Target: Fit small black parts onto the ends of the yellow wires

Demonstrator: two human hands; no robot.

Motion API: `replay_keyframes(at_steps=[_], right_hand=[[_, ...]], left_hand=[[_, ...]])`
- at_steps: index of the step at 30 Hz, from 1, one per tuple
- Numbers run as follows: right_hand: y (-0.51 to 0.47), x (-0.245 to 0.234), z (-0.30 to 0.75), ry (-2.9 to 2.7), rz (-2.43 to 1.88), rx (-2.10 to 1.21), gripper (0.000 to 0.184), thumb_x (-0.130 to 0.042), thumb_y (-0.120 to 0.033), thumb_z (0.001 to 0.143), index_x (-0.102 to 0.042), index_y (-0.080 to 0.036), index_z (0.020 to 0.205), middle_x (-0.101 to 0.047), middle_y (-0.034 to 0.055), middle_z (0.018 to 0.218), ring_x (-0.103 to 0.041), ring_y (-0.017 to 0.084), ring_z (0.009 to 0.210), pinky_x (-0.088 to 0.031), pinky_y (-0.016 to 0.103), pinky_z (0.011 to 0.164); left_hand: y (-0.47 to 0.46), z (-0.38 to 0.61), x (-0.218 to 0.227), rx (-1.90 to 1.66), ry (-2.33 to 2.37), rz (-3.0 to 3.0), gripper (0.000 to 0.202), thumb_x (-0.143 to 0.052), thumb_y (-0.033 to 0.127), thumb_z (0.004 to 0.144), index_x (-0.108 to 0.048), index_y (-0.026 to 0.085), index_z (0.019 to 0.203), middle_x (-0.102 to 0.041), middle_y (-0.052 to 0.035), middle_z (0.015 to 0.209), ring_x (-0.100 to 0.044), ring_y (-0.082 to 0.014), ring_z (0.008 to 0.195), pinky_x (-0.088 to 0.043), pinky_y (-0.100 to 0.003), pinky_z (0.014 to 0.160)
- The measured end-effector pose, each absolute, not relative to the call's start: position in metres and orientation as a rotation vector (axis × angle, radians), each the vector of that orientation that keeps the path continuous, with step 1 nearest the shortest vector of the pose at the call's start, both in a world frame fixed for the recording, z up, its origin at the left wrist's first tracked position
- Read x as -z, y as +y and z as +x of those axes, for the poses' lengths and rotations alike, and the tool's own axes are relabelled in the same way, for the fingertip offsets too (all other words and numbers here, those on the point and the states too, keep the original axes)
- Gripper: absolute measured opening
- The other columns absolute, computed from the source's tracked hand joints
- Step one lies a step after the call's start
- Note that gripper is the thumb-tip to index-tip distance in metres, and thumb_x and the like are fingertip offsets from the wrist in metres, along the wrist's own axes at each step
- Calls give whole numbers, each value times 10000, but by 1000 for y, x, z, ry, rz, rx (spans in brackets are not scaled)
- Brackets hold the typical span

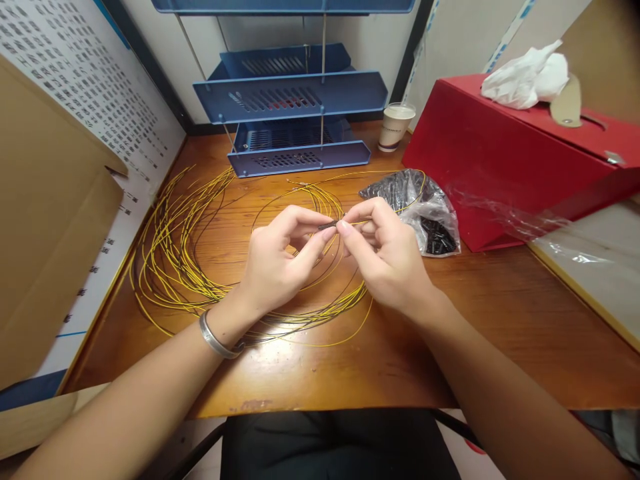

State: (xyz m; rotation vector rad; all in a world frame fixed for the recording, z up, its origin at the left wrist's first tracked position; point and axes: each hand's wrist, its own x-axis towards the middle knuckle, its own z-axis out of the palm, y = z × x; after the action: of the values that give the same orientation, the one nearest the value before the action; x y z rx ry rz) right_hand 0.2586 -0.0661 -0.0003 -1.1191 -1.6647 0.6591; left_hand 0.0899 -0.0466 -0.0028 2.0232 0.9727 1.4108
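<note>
My left hand (281, 257) pinches a small black plastic piece (327, 226) between thumb and forefinger; it resembles a connector housing. Fingertip to fingertip with it, my right hand (385, 250) is closed on a thin yellow wire (417, 193), which loops out behind that hand. The wire's end is hidden by my fingers, so I cannot tell whether it sits inside the black piece. Below and behind my hands lies a loose coil of yellow and black wires (345, 303). A clear plastic bag (413, 215) of many small black pieces rests just beyond my right hand.
A larger wire bundle (167, 267) spreads over the table's left side. Behind stand a blue tiered tray rack (295, 97) and a paper cup (397, 127). A red box (500, 160) with crumpled white tissue on top bounds the right; cardboard (50, 220) bounds the left.
</note>
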Motion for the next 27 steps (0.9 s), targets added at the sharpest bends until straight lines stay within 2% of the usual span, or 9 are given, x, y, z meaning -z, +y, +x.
replay_keyframes(at_steps=[4,14,20,23,25,27], right_hand=[[-68,-3,260,-1609,-1128,-675,163,-545,-384,982,-497,-228,966,-594,-29,666,-572,122,578,-356,273,517],[-66,-1,260,-1627,-1075,-653,147,-501,-329,1005,-471,-229,901,-551,-44,636,-522,102,533,-360,267,527],[-65,2,258,-1673,-1059,-676,134,-494,-303,1003,-472,-223,899,-587,-39,687,-544,95,559,-381,255,562],[-66,3,258,-1686,-1085,-667,124,-502,-318,999,-481,-228,915,-551,-50,633,-512,94,520,-348,256,528],[-68,2,257,-1630,-1100,-659,97,-539,-316,981,-477,-242,989,-516,-67,601,-466,90,478,-312,255,494],[-70,0,255,-1513,-1086,-646,164,-590,-306,952,-455,-252,1029,-478,-83,585,-409,80,445,-267,248,460]], left_hand=[[-46,89,0,-1457,1037,1960,173,-717,323,886,-677,184,981,-748,-33,883,-725,-119,695,-577,-186,612],[-46,90,4,-1456,1013,2019,120,-725,262,877,-721,182,965,-750,-12,842,-680,-85,585,-542,-178,564],[-44,90,7,-1465,929,2077,113,-734,214,865,-735,187,975,-763,-3,854,-707,-88,654,-546,-151,589],[-44,90,8,-1450,939,2053,113,-733,234,868,-737,191,972,-763,-2,840,-704,-90,631,-546,-157,575],[-44,91,8,-1438,958,1991,114,-731,255,871,-730,188,964,-760,-1,823,-694,-86,593,-542,-158,554],[-44,92,7,-1437,991,1900,129,-725,284,879,-719,181,955,-759,-7,812,-695,-90,579,-536,-157,524]])
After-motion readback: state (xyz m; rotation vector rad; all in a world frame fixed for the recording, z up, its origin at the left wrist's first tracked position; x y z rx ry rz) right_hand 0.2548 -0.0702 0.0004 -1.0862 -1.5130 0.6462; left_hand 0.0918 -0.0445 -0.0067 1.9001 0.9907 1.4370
